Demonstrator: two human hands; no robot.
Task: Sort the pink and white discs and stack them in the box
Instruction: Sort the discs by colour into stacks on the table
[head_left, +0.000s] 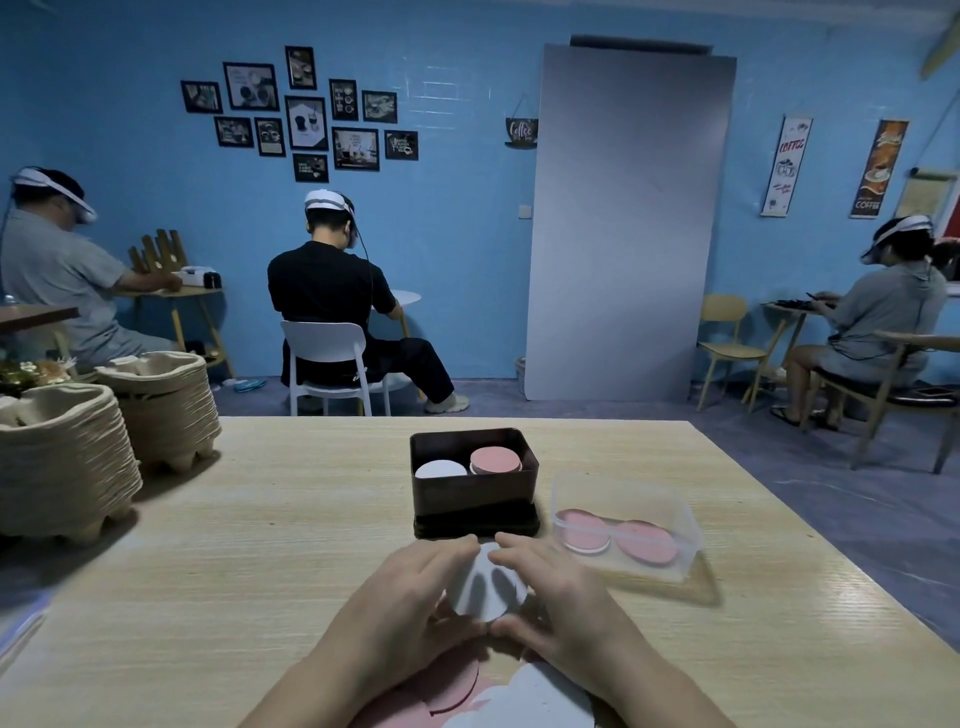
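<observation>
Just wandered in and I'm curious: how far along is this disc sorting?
Partly done. The dark box already holds a white stack and a pink stack side by side. Both the left hand and right hand grip more white discs just in front of it. Still to go: loose pink discs and loose white discs at the near edge of the table, plus two pink discs in the clear container.

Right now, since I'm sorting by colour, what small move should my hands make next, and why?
Probably carry the white discs, held between left hand and right hand, forward onto the white stack in the left side of the dark box; its right side holds the pink stack.
</observation>
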